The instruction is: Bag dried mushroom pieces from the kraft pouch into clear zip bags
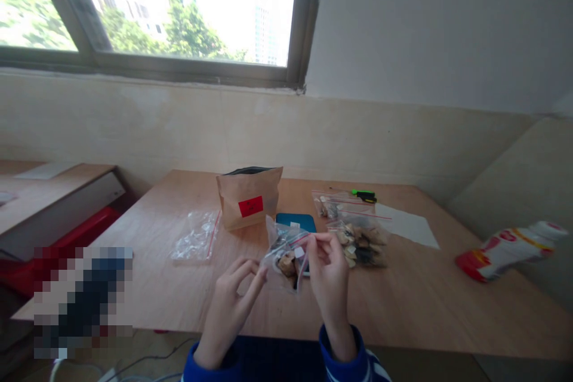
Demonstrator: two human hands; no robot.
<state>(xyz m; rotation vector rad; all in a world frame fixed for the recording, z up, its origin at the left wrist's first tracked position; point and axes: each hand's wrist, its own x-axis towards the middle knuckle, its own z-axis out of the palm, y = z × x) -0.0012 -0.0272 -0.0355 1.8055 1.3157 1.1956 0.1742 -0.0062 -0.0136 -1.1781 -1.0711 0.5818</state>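
Observation:
A clear zip bag (289, 271) with brown dried pieces inside is held upright between my two hands over the table. My right hand (330, 271) is closed, thumb and fingertips pinching the bag's upper right corner by the red zip strip. At the bag's left edge, my left hand (233, 301) has thumb and fingers curled together on the plastic. Just behind the bag lies a flat blue device (295, 221), partly covered by it. A brown paper pouch (249, 200) with a red label stands behind on the left, its top open.
Clear plastic bags (194, 237) lie to the left. On the right are filled zip bags (362, 242), a white sheet (409, 225) and green and black tools (364, 194). A white-and-red bottle (510, 250) is near the right edge. A pixelated patch hides the lower left.

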